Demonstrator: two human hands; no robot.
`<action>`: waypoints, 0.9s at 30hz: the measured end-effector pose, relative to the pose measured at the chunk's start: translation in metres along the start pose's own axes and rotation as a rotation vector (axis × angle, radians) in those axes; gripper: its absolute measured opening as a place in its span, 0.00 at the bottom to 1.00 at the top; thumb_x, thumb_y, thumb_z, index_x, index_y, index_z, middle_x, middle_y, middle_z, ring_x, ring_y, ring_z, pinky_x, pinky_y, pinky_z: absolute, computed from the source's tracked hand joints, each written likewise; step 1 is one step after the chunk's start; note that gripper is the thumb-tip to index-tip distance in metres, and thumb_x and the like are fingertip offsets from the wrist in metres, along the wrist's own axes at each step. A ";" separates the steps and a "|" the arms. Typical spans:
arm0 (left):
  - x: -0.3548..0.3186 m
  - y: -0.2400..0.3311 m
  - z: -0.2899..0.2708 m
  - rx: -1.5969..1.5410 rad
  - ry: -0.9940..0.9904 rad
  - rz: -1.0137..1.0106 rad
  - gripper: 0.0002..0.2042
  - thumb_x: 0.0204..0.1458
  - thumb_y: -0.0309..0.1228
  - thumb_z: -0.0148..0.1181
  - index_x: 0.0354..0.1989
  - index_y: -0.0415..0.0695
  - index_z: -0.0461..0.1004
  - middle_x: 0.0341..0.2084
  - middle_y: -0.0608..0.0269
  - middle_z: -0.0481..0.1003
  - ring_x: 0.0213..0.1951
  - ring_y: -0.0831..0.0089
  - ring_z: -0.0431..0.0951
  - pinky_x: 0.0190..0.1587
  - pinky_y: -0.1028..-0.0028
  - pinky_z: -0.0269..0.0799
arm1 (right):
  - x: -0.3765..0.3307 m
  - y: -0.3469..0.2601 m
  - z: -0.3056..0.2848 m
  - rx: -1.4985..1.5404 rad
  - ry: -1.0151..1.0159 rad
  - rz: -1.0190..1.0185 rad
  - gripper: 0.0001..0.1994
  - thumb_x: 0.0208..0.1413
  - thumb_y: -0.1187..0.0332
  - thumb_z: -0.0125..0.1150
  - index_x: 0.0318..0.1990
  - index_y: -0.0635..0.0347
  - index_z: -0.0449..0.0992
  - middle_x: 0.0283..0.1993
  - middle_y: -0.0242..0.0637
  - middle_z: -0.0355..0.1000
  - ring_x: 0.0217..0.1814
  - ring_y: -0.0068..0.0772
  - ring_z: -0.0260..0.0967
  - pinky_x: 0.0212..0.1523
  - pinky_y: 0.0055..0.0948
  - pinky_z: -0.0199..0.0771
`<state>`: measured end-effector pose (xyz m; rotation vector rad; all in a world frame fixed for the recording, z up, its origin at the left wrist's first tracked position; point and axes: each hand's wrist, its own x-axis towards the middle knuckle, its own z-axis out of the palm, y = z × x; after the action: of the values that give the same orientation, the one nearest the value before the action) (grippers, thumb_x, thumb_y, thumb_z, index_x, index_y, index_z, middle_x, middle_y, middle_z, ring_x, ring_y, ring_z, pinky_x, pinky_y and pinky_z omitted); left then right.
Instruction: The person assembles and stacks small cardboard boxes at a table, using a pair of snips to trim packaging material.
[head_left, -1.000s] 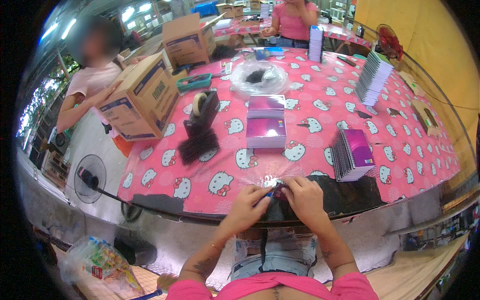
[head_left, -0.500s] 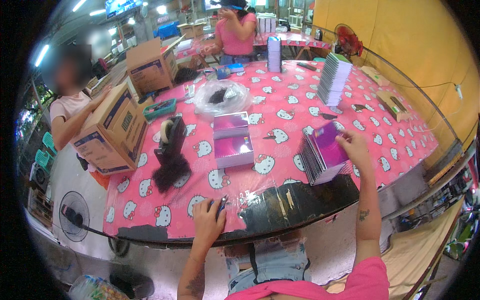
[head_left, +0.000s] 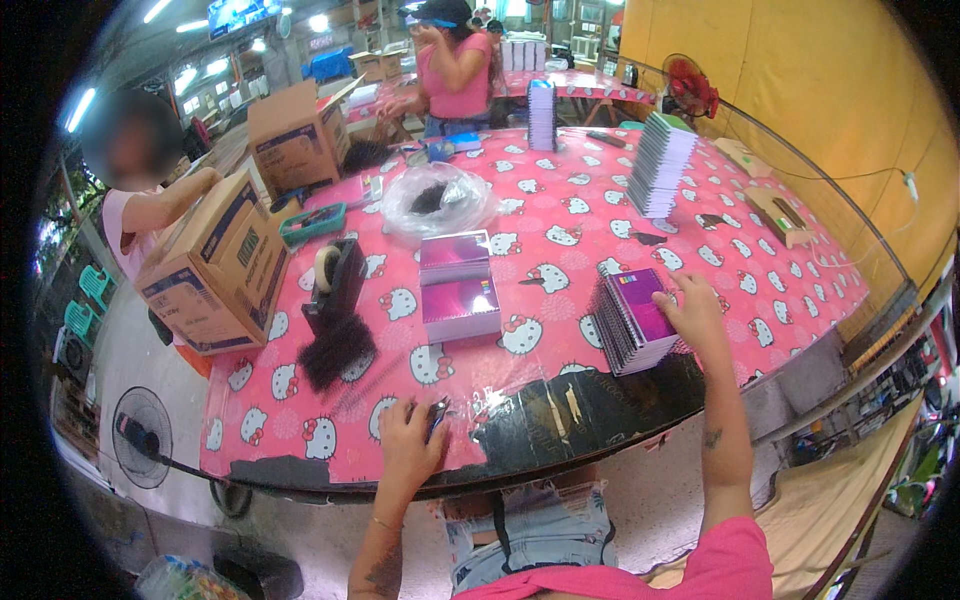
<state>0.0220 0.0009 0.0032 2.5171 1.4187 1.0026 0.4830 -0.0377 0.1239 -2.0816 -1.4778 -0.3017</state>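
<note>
Loosely curled hands hold a tool, touch notebooks.

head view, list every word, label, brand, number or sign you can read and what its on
I don't copy out printed words, so here is where print stands:
Near cardboard box: large dark lettering, not quoted.
Rear cardboard box: print, too small to read.
Right purple notebooks: small cover mark, unreadable.
Middle purple notebooks: small mark, unreadable.
</note>
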 end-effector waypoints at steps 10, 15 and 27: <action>0.121 0.015 0.028 0.008 0.170 0.276 0.21 0.53 0.33 0.64 0.55 0.39 0.74 0.57 0.45 0.72 0.60 0.47 0.70 0.61 0.52 0.65 | -0.053 -0.037 0.047 -0.196 0.005 -0.212 0.28 0.63 0.60 0.53 0.67 0.68 0.65 0.70 0.51 0.63 0.75 0.48 0.57 0.73 0.54 0.50; 0.143 -0.020 0.067 0.076 0.073 0.349 0.17 0.54 0.27 0.57 0.52 0.39 0.75 0.52 0.49 0.76 0.57 0.53 0.75 0.59 0.58 0.71 | -0.055 -0.043 0.049 -0.191 0.037 -0.215 0.27 0.63 0.62 0.52 0.66 0.68 0.66 0.70 0.50 0.64 0.74 0.47 0.58 0.73 0.53 0.52; 0.149 -0.008 0.054 0.076 0.093 0.428 0.15 0.50 0.23 0.53 0.47 0.39 0.77 0.45 0.53 0.79 0.50 0.57 0.78 0.56 0.61 0.72 | -0.057 -0.044 0.038 -0.159 0.012 -0.228 0.30 0.61 0.59 0.57 0.67 0.67 0.64 0.73 0.51 0.59 0.77 0.47 0.54 0.75 0.56 0.44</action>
<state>0.1004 0.1354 0.0325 2.9403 0.9676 1.1564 0.4161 -0.0514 0.0795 -2.0281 -1.7371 -0.5341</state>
